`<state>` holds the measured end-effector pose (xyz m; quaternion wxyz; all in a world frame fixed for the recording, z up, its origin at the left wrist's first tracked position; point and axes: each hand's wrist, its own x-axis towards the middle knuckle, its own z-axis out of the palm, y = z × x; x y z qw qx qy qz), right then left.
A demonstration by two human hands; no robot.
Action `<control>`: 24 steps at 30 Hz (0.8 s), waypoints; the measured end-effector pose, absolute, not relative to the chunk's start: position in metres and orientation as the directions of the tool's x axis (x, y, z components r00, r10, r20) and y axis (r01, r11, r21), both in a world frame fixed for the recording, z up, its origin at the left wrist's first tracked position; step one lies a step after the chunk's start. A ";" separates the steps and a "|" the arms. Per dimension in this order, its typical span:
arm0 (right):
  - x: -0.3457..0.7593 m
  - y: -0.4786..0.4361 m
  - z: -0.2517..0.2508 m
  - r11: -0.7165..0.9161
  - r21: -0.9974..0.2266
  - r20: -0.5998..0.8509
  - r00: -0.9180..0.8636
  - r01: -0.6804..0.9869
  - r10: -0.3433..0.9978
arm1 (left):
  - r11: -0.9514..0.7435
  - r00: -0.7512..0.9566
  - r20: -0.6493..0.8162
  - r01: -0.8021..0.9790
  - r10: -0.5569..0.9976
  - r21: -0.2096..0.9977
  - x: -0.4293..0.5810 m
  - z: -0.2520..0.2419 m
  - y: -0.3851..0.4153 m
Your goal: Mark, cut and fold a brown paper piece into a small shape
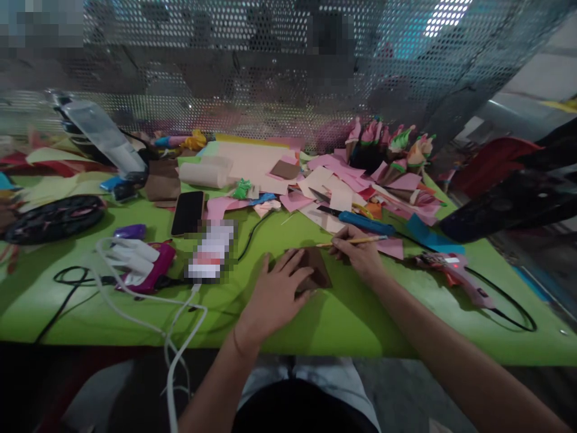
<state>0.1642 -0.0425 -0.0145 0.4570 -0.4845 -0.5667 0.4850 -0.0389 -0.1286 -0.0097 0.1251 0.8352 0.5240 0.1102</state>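
My left hand [276,294] lies flat with fingers spread on a brown piece of paper [317,269], pressing it onto the green table [342,325]. My right hand [358,252] is closed around a thin yellow pencil [360,240], its tip near the paper's upper right edge. Part of the brown paper is hidden under my left fingers.
A pink glue gun [455,270] with a black cord lies at the right. Blue-handled scissors [365,222], pink paper scraps [338,186], a paper roll [202,174], a black phone [187,212], another pink glue gun [144,264] and white cables [180,337] crowd the table. A perforated metal screen [270,60] stands behind.
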 end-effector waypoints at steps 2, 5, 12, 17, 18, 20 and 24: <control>0.164 -0.043 -0.014 0.058 -0.991 0.045 -0.108 0.119 0.993 | -0.423 0.427 0.062 0.845 0.902 0.328 -0.039 -0.011 -0.129; 0.164 -0.044 -0.014 0.054 -0.994 0.043 -0.106 0.095 0.993 | -0.416 0.422 0.059 0.847 0.905 0.331 -0.039 -0.011 -0.129; 0.164 -0.048 -0.006 -0.079 -0.980 -0.055 -0.130 -0.184 0.990 | -0.378 0.338 0.170 0.801 0.926 0.465 -0.040 -0.002 -0.126; 0.160 -0.056 -0.003 -0.131 -0.955 -0.085 -0.178 -0.268 0.980 | -0.226 0.031 0.279 0.676 0.960 0.702 -0.038 0.003 -0.118; 0.159 -0.058 -0.003 -0.130 -0.953 -0.080 -0.185 -0.274 0.979 | -0.202 -0.010 0.269 0.636 0.963 0.745 -0.037 0.003 -0.117; 0.157 -0.062 -0.002 -0.131 -0.949 -0.075 -0.199 -0.286 0.977 | -0.148 -0.072 0.216 0.522 0.974 0.840 -0.033 0.003 -0.114; 0.155 -0.067 0.001 -0.151 -0.932 -0.082 -0.214 -0.330 0.973 | -0.024 -0.103 0.045 0.201 0.994 0.979 -0.025 0.005 -0.110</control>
